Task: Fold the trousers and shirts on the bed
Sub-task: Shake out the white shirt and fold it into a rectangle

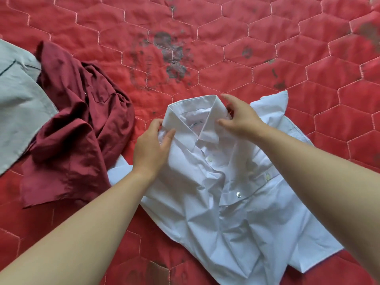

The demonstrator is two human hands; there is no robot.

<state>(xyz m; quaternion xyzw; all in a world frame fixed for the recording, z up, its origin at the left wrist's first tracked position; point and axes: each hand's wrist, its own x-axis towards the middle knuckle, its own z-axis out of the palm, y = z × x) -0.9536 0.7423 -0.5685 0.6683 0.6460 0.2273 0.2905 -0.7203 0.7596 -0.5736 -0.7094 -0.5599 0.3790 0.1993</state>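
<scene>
Head view: shirt (pixel 236 212), collar (pixel 193 103) between hands, pinched by left hand (pixel 153 147), seemingly for straightening. Grasp of right hand (pixel 242 118) cannot be told.

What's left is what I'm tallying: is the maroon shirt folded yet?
No, the maroon shirt lies crumpled in a loose heap on the red quilt, left of the white shirt.
</scene>
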